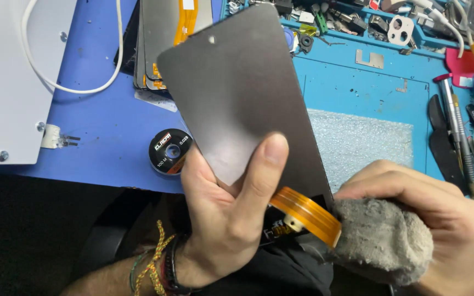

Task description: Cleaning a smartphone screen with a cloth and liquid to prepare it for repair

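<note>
Holding: left hand (220,219) pinches phone screen panel (242,93) at its lower edge, thumb pressed on the glass.
Axis: panel's long axis tilts up and leftward, away from the hands, lifted above the table (368,93).
Right hand: right hand (423,219) closed on grey cloth (379,238), touching the panel's lower right corner; nearer hand for wiping.
Flex: orange ribbon (305,214) curls below the panel.
Nearby: black wire spool (170,151), stacked screens (165,38), tools along the right edge.

Bright, even overhead light, sharp focus; soft sheen on the panel (237,93).
</note>
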